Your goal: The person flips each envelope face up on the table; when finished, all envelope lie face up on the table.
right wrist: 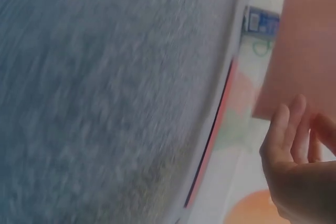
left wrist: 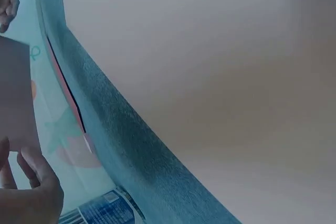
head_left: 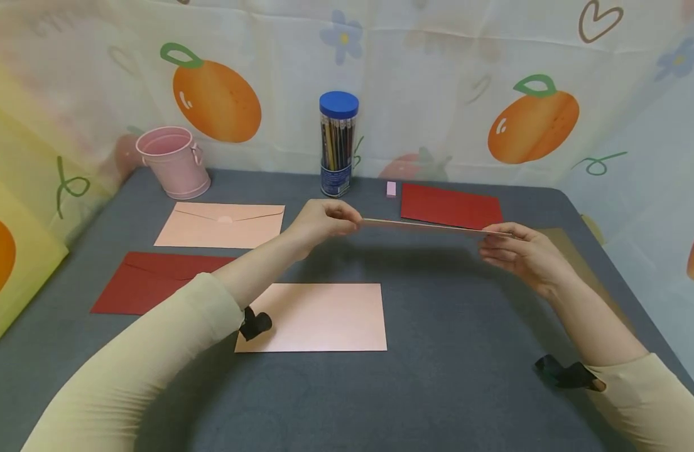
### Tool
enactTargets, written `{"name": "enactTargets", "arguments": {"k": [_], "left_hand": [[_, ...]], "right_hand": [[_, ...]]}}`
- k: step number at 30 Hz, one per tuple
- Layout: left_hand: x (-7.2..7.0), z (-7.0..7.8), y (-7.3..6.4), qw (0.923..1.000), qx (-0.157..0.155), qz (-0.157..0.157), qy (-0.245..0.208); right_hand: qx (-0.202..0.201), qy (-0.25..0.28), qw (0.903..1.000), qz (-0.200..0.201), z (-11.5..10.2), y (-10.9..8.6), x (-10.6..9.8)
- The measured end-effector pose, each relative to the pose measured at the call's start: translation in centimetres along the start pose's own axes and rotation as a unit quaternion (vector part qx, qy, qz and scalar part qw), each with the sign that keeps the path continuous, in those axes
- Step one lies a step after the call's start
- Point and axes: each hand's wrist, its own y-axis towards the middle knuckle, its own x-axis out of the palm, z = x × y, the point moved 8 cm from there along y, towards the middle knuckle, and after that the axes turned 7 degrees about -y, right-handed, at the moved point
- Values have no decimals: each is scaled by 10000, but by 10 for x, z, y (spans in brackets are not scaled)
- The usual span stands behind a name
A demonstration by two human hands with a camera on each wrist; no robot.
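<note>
A thin pink envelope [head_left: 431, 226] is held level above the table between both hands, seen nearly edge-on in the head view. My left hand [head_left: 321, 225] pinches its left end between thumb and fingers. At the other end my right hand [head_left: 519, 254] grips it, thumb on top and fingers beneath. The right wrist view shows the broad pink face of this envelope [right wrist: 307, 51]. Below and nearer lies another pink envelope [head_left: 330, 317], plain side up, partly covered by the left wrist. A red envelope [head_left: 154, 282] lies partly under the left forearm.
At back left are a pink envelope [head_left: 222, 226] with its flap up and a pink bucket [head_left: 173, 163]. A blue-lidded pencil tub [head_left: 339, 144] stands at the back, near a small pink block [head_left: 391, 189]. Right: a red envelope [head_left: 451, 206] and a brown sheet [head_left: 575, 251] behind the right arm.
</note>
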Motion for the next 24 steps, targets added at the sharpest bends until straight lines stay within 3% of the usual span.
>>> {"name": "enactTargets", "arguments": {"k": [6, 9, 14, 24], "left_hand": [[-10, -1, -3, 9987, 43, 160, -484], [-16, -2, -4, 9978, -19, 251, -609], [-21, -6, -5, 9972, -263, 334, -615], [-30, -10, -8, 9967, -387, 340, -632]], "right_hand": [[-173, -14, 9995, -254, -2, 5, 14], [11, -98, 9999, -21, -1, 6, 17], [407, -337, 9981, 324, 3, 9, 21], [424, -797, 9955, 273, 9, 16, 31]]}}
